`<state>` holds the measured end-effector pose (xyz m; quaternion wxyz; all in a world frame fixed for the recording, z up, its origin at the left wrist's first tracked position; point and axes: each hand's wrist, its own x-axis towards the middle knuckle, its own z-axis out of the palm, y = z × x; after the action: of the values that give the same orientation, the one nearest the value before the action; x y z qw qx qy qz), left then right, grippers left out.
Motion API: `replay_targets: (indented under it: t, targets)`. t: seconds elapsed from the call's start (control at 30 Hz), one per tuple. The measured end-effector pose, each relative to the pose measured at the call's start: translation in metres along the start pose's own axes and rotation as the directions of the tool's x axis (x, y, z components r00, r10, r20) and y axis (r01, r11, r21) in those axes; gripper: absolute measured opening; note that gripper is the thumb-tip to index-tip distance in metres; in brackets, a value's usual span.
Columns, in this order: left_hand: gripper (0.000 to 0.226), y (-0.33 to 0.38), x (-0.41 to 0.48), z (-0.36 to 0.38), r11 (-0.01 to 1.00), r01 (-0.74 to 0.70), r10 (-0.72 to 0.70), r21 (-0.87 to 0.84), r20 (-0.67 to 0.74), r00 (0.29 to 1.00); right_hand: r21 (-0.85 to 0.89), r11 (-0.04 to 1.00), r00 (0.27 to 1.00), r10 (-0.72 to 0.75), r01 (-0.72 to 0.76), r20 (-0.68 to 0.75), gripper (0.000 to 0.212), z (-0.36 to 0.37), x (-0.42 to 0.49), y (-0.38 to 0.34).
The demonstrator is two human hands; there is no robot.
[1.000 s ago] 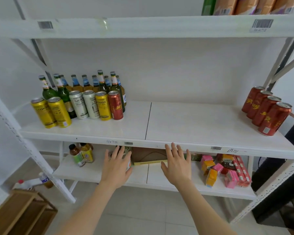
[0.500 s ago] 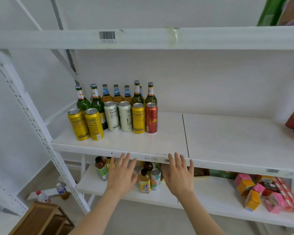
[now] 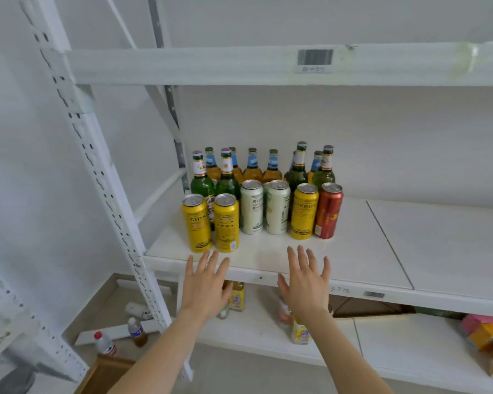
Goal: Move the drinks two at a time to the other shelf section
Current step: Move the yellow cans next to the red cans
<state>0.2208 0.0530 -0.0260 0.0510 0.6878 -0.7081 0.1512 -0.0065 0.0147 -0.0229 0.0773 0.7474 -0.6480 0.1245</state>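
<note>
Drinks stand grouped on the left section of the white middle shelf [image 3: 268, 255]. In front are two yellow cans [image 3: 196, 222] [image 3: 226, 222], two white cans [image 3: 251, 207] [image 3: 277, 206], a third yellow can [image 3: 304, 210] and a red can [image 3: 328, 210]. Behind them stand green bottles [image 3: 201, 177] and amber bottles [image 3: 252, 167]. My left hand [image 3: 205, 282] is open just below the two front yellow cans, fingers spread. My right hand [image 3: 305, 281] is open at the shelf's front edge, below the third yellow can and the red can. Neither hand touches a drink.
The right shelf section [image 3: 444, 245] lies beyond a seam. A perforated white upright [image 3: 97, 177] stands at the left. The lower shelf [image 3: 268, 331] holds small bottles, a cardboard box [image 3: 362, 307] and coloured cartons [image 3: 487, 336]. Bottles [image 3: 104, 343] and a wooden crate [image 3: 103, 375] sit on the floor.
The view has swung left and closer, so the drinks now sit centred and the red cans at the far right are out of frame. Both open hands have risen to the shelf's front edge.
</note>
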Motion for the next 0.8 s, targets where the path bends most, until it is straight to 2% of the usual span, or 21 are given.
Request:
replay_targets:
  t: [0.17,0.43,0.53,0.63,0.67,0.73,0.8]
  targets:
    - [0.057,-0.085,0.001,0.011,1.0,-0.01,0.01,0.0,-0.013,1.0,0.019,1.0,0.998,0.025,-0.024,-0.064,0.07,0.001,0.014,-0.073]
    - [0.063,-0.158,0.042,0.015,1.0,-0.007,0.007,0.009,-0.016,1.0,0.019,0.999,0.999,0.047,-0.047,-0.006,0.074,0.005,0.051,-0.136]
    - [0.069,-0.162,0.065,0.018,0.998,-0.021,0.021,-0.062,-0.004,1.0,0.054,0.996,0.997,0.074,-0.074,0.001,0.079,0.009,0.068,-0.141]
    - [0.076,-0.16,0.084,0.023,0.971,0.003,0.009,-0.239,0.049,0.999,0.151,0.982,0.993,0.105,-0.113,0.058,0.081,0.016,0.085,-0.142]
    - [0.077,-0.159,0.088,0.024,0.937,0.018,0.005,-0.35,0.065,0.998,0.218,0.967,0.99,0.118,-0.132,0.076,0.079,0.02,0.091,-0.142]
    - [0.078,-0.157,0.097,0.023,0.788,0.069,0.011,-0.612,0.126,0.992,0.445,0.877,0.982,0.143,-0.185,0.126,0.069,0.024,0.101,-0.142]
    - [0.08,-0.155,0.104,0.022,0.585,0.173,0.015,-0.792,0.224,0.974,0.714,0.659,0.97,0.123,-0.237,0.209,0.06,0.026,0.11,-0.14]
